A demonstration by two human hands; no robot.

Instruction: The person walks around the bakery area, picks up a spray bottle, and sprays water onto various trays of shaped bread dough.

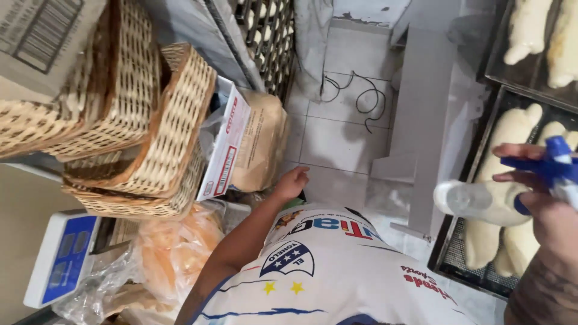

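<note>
My right hand [542,210] grips a clear spray bottle [475,201] by its blue trigger head [551,164], fingers wrapped over the trigger. The bottle lies sideways over a dark perforated baking tray [460,241] of pale, unbaked elongated dough loaves [512,129]. My left hand [292,182] hangs at my side above the tiled floor, fingers loosely apart and holding nothing. It is close to a brown paper sack [260,144]. My white printed shirt [337,271] fills the bottom middle.
Stacked wicker baskets [150,120] and a cardboard box [42,36] stand at the left. A blue-and-white scale [63,256] and plastic bags of bread [174,250] sit below them. A second tray of dough [533,36] is at the upper right. A dark cable [361,96] lies on the floor.
</note>
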